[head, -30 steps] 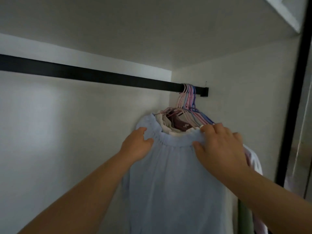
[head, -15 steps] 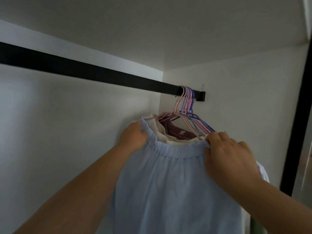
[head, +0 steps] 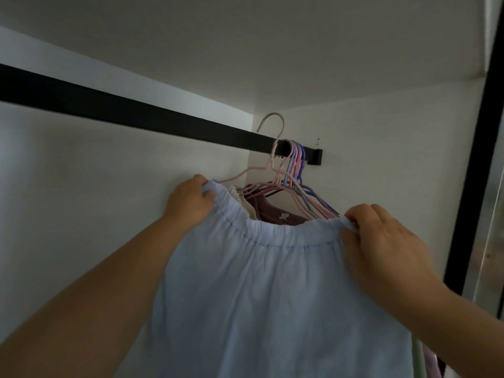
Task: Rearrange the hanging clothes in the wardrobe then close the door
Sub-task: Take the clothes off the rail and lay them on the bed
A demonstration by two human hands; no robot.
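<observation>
**Blue garment off the rail, rehanging pending**

The left hand [head: 191, 201] is gripping the gathered neckline of the blue garment [head: 272, 296] at its left end, fingers curled round the fabric. The right hand [head: 381, 241] is pinching the same neckline at its right end. Between them the garment is being held spread, in front of the other clothes and below the rail [head: 136, 115].

Its pink hanger [head: 270, 148] is sitting with the hook above the rail, apparently clear of it; contact at the stem cannot be told.

The remaining hangers [head: 294, 165] are bunching at the far right end of the rail, next to the bracket, with a maroon garment [head: 275, 214] and a cream one [head: 240, 195] showing behind the blue one. The rest of the rail to the left is bare.

Judgement: rearranging is under way, at an early-to-middle stage. One item is in hand and unhooked; it is not yet rehung. Spreading the bunched clothes is probably still to do. The door frame [head: 480, 148] is showing at right with the wardrobe open, so closing is not yet done.
</observation>
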